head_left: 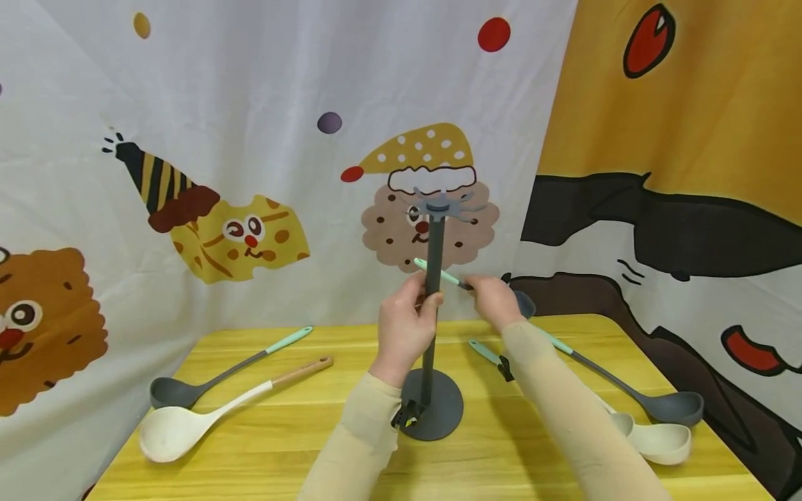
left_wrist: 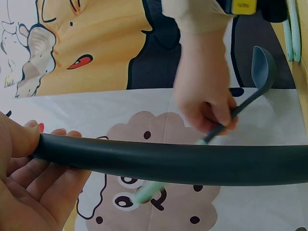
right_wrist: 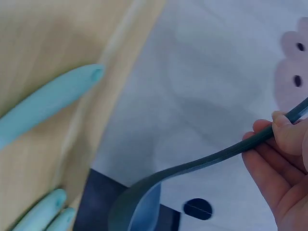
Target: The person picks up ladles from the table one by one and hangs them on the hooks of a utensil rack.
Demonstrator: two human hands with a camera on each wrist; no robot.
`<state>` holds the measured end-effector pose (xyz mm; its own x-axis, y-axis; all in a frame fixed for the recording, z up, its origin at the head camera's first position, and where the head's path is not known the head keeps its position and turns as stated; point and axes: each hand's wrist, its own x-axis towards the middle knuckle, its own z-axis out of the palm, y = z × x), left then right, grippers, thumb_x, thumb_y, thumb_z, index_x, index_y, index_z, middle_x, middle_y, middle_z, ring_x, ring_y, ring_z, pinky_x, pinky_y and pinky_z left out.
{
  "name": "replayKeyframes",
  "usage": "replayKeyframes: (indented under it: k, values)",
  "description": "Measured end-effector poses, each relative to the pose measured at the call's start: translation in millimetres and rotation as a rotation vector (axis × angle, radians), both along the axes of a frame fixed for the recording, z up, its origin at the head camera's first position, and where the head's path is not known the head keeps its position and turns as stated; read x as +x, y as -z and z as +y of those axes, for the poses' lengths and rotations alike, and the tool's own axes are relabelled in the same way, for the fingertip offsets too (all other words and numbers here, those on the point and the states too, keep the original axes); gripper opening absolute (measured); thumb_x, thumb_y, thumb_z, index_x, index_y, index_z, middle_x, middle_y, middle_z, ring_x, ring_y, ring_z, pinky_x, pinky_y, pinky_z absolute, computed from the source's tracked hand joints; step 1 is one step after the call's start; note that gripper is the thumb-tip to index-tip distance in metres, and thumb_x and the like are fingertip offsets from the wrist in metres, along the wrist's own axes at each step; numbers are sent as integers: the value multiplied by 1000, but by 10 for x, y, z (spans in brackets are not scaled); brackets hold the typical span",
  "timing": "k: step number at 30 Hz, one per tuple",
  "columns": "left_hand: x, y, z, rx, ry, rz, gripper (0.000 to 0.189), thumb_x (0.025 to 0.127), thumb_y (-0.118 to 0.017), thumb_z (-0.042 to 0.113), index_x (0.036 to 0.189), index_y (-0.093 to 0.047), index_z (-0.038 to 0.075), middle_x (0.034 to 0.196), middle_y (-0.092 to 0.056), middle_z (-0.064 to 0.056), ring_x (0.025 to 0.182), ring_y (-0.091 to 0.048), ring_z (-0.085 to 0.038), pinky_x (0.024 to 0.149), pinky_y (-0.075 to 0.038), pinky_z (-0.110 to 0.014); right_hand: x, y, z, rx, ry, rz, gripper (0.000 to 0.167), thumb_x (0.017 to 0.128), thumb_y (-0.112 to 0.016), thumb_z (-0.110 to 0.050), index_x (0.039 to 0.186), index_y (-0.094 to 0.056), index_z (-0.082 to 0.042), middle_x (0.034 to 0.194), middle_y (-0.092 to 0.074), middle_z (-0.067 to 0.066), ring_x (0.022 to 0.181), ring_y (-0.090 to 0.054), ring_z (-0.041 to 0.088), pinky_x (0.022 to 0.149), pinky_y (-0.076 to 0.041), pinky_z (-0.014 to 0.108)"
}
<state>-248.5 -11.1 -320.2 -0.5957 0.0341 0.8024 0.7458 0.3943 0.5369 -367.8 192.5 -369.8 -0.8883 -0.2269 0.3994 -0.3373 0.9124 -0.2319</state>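
Note:
A dark grey utensil stand with a round base (head_left: 447, 417) and a ring of hooks (head_left: 438, 206) stands upright on the table. My left hand (head_left: 404, 330) grips its pole (left_wrist: 192, 163), thumb on one side and fingers on the other. Behind the pole, my right hand (head_left: 498, 299) pinches the dark grey shaft of a ladle (right_wrist: 211, 159) with a mint handle. Its bowl (left_wrist: 262, 70) points right, away from the stand, and its handle (head_left: 447, 276) slants up past the pole. The pole hides a short piece of that handle.
On the yellow wooden table (head_left: 301, 445), a grey ladle (head_left: 172, 393) and a white ladle (head_left: 172, 433) lie at left. At right lie another grey ladle (head_left: 673, 407), white utensils (head_left: 661, 443) and a mint handle (head_left: 484, 351) partly behind my right arm. A printed cloth hangs behind.

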Motion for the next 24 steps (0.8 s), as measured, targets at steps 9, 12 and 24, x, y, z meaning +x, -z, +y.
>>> replayKeyframes:
  k: [9, 12, 24]
  values:
    - [-9, 9, 6, 5, -5, -18, 13, 91, -71, 7, 103, -66, 5, 84, -71, -6, 75, -71, -16, 67, -57, -30, 134, -219, 46, -106, -49, 88, 11, 96, -64, -6, 106, -69, -4, 98, -71, 12, 86, -67, 32, 76, -53, 46]
    - [-10, 8, 5, -8, -12, -13, 14, 92, -70, 8, 104, -66, 5, 84, -71, -6, 75, -71, -16, 67, -57, -30, 166, -257, 65, -153, -44, 97, 11, 96, -64, -6, 105, -69, -3, 97, -72, 12, 85, -67, 32, 73, -53, 45]
    - [-11, 14, 3, -11, -13, -4, 13, 92, -70, 9, 104, -66, 5, 83, -71, -6, 72, -71, -16, 64, -56, -30, 300, -391, 106, -385, 15, 73, 20, 99, -61, -12, 116, -68, -3, 109, -70, 16, 99, -66, 36, 84, -52, 50]
